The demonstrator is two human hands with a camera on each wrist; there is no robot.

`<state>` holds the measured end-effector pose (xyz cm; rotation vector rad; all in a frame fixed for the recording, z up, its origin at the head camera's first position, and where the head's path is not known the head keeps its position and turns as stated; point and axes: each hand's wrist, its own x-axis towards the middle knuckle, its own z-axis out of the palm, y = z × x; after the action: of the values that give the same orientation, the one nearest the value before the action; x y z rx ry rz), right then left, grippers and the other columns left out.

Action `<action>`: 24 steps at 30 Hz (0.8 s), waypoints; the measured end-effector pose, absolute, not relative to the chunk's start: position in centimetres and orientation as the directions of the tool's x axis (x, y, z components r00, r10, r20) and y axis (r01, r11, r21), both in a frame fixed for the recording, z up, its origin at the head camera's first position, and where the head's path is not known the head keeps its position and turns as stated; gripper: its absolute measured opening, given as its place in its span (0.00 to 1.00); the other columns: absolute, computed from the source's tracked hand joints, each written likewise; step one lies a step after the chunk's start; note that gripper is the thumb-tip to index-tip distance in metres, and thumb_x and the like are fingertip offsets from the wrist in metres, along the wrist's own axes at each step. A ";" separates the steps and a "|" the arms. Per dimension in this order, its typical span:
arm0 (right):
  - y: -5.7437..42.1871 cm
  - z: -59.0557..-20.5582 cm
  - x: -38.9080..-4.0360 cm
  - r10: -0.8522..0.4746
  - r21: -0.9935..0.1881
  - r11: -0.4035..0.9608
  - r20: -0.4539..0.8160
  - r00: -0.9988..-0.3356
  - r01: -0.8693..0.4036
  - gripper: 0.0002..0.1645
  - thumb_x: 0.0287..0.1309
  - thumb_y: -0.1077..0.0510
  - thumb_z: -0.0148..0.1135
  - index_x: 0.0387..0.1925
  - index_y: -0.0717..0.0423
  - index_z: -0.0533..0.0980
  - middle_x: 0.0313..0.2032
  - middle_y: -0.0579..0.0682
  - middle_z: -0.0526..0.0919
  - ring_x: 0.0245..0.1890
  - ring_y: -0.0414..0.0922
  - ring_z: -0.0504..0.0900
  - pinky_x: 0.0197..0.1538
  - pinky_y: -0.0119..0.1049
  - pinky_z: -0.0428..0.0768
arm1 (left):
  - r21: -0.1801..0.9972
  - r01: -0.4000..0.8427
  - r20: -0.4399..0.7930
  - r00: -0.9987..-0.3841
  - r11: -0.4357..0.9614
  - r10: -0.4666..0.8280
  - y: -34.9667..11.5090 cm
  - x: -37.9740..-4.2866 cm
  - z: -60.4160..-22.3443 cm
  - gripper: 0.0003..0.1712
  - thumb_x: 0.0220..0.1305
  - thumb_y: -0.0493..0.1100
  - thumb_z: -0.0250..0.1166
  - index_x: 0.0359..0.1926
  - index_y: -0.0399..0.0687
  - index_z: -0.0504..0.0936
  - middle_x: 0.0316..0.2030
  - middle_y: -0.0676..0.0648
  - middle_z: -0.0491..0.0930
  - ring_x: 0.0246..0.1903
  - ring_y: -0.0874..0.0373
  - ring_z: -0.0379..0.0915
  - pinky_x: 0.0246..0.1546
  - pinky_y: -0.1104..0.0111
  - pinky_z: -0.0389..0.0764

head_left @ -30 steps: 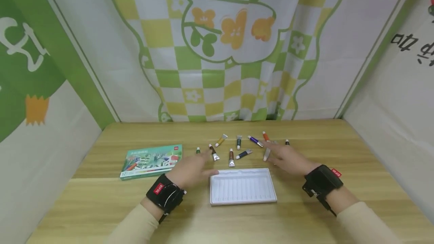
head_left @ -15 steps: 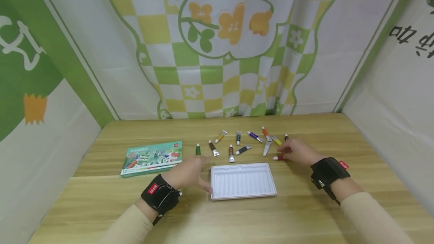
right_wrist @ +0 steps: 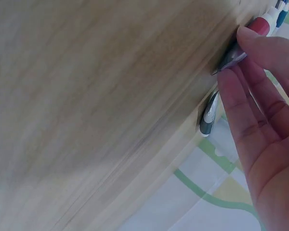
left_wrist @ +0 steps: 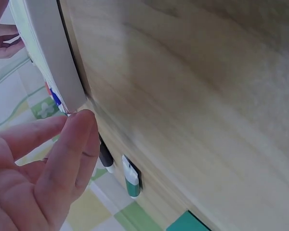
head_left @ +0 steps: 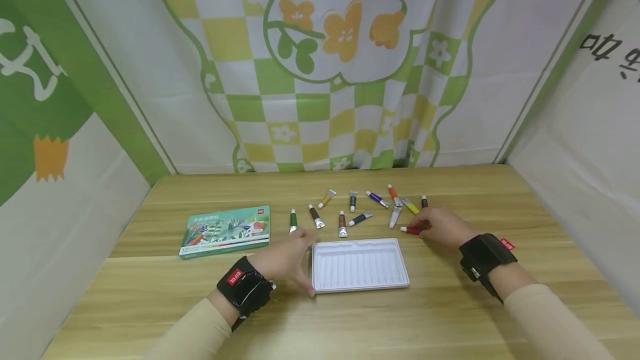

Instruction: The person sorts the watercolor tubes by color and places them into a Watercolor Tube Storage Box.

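Just right of the white tray, the right hand pinches the red tube; whether it clears the table is hard to tell. A light, level pinch should spare the tube while the left hand holds the tray's left end.

On the surface, the tray has the box to its left and scattered tubes behind it. The left hand is at the tray's left side. Just beyond its far right corner lies one tube, between thumb and fingers of the right hand. A curtain hangs behind everything.
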<state>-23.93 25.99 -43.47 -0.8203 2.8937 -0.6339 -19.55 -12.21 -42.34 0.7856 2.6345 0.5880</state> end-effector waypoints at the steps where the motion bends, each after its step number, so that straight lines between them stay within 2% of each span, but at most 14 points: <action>1: 25.9 -43.5 -23.9 -0.522 -0.400 0.771 0.050 -0.851 -0.496 0.13 0.52 0.71 0.72 0.40 0.60 0.87 0.39 0.52 0.86 0.42 0.51 0.83 0.45 0.48 0.83 | 0.470 0.437 -0.195 -0.796 0.767 0.573 -12.2 -19.5 -42.4 0.69 0.31 0.53 0.89 0.74 0.34 0.65 0.67 0.29 0.65 0.57 0.37 0.74 0.55 0.49 0.79; 8: 25.8 -43.4 -24.0 -0.538 -0.391 0.766 0.045 -0.842 -0.511 0.13 0.53 0.71 0.69 0.41 0.60 0.87 0.38 0.50 0.87 0.41 0.50 0.84 0.45 0.48 0.83 | 0.500 0.398 -0.199 -0.811 0.769 0.549 -12.0 -19.6 -42.7 0.68 0.32 0.52 0.90 0.73 0.35 0.66 0.67 0.28 0.64 0.59 0.36 0.71 0.58 0.47 0.77; 16: 25.9 -43.8 -23.9 -0.533 -0.382 0.769 0.057 -0.844 -0.512 0.17 0.49 0.75 0.64 0.40 0.60 0.87 0.37 0.50 0.87 0.39 0.48 0.83 0.43 0.47 0.83 | 0.551 0.354 -0.200 -0.823 0.755 0.532 -11.4 -19.8 -43.1 0.71 0.25 0.51 0.91 0.72 0.35 0.65 0.62 0.31 0.65 0.54 0.41 0.72 0.57 0.48 0.77; 24: 25.1 -42.8 -23.8 -0.439 -0.426 0.801 0.058 -0.896 -0.420 0.18 0.52 0.73 0.59 0.44 0.64 0.86 0.35 0.51 0.86 0.35 0.45 0.80 0.39 0.43 0.80 | 0.557 0.339 -0.227 -0.816 0.758 0.532 -11.0 -19.6 -43.1 0.67 0.26 0.48 0.91 0.69 0.36 0.66 0.58 0.35 0.66 0.52 0.44 0.71 0.58 0.50 0.76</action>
<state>-23.79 25.14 -42.76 -0.7018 2.9398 -0.6788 -19.57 -11.00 -43.13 0.6664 2.5812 0.7154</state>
